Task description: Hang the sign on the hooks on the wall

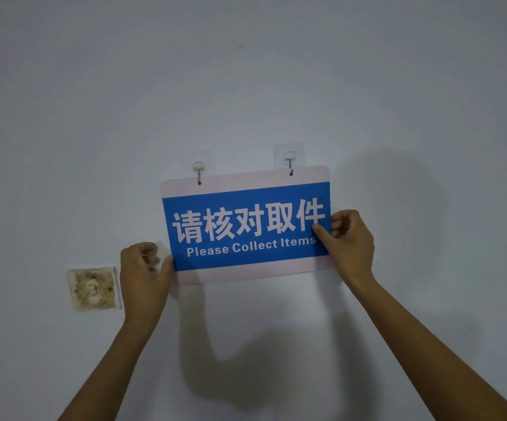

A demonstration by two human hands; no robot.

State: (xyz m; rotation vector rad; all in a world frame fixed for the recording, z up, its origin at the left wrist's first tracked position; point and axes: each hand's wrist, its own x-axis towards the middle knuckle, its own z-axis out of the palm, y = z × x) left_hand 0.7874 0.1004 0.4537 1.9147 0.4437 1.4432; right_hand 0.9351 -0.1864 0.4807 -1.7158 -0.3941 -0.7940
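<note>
A blue and white sign reading "Please Collect Items" lies flat against the wall, tilted with its right side a little higher. Its two top holes sit on the metal prongs of the left hook and the right hook, both clear adhesive hooks. My left hand pinches the sign's lower left edge, thumb on the front. My right hand grips the right edge, thumb across the blue face.
A stained, yellowed wall plate sits on the wall just left of my left hand. The pale wall stretches all around, with the shadows of my arms below the sign.
</note>
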